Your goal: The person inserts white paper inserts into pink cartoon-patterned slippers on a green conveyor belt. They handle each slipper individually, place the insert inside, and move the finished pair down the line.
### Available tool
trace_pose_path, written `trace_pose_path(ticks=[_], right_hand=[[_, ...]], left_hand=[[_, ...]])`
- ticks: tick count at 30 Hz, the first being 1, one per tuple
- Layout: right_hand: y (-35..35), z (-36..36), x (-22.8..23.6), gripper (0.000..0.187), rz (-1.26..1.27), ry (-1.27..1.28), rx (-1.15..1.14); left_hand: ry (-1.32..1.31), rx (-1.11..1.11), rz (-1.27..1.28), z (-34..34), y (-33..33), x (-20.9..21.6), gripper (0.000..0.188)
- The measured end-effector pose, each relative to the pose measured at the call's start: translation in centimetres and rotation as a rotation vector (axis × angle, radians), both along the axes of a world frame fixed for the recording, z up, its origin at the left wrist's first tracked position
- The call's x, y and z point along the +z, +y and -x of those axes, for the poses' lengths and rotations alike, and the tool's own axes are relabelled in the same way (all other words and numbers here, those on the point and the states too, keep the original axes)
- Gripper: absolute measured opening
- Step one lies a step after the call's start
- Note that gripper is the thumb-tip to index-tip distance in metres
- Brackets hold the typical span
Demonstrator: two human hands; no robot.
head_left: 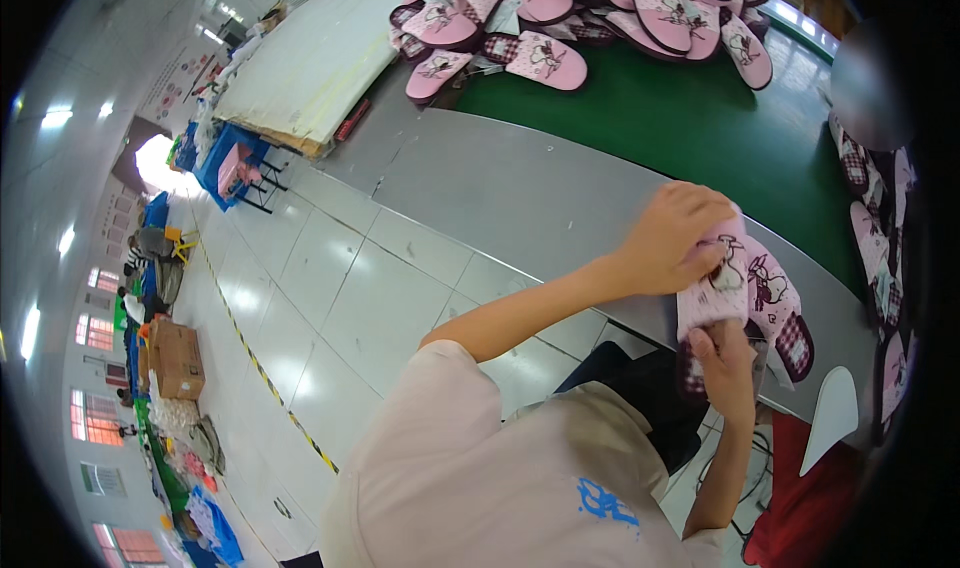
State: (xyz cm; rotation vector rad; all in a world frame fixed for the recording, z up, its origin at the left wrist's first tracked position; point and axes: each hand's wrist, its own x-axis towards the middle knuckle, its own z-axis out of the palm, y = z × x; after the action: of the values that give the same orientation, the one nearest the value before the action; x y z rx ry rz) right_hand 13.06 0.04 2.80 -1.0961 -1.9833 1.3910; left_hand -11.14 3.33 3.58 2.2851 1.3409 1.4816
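Both hands hold a pink slipper (722, 276) with a dark printed figure on its upper, above the near edge of the grey table. My left hand (675, 236) is closed over its toe end. My right hand (728, 363) is at the opening, its fingers partly hidden inside the slipper and its thumb outside. A dark red checked lining shows beside that hand. Just right of it a second pink slipper (770, 286) lies on the table, toe pointing away, with a checked heel part toward me.
A heap of pink slippers (545, 60) lies on the green belt (640, 133) beyond the grey table border (480, 173). More slippers (872, 258) line the right side. A white sole-shaped piece (832, 418) stands out near a red cloth (815, 503). Far left are cardboard boxes (176, 358).
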Motion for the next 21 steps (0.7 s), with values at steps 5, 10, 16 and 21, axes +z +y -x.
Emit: trace_pose_path(ticks=[5, 10, 16, 21], right_hand=[[-1.7, 0.1, 2.0, 0.034, -0.411, 0.025, 0.048], [-0.2, -10.9, 1.4, 0.032, -0.578, -0.163, -0.346], [9.0, -29.5, -4.4, 0.056, -0.820, -0.830, -0.614], [9.3, -29.9, -7.7, 0.058, -0.777, -0.938, -0.668]], left_hand=[[0.085, -0.132, -0.069, -1.4, 0.8, -4.6, 0.036], [0.110, -0.189, -0.066, -1.4, 1.3, -4.1, 0.036], [0.195, -0.261, -0.063, -3.7, 0.4, -2.5, 0.030], [0.315, -0.263, 0.040, -4.2, 0.6, -0.5, 0.022]])
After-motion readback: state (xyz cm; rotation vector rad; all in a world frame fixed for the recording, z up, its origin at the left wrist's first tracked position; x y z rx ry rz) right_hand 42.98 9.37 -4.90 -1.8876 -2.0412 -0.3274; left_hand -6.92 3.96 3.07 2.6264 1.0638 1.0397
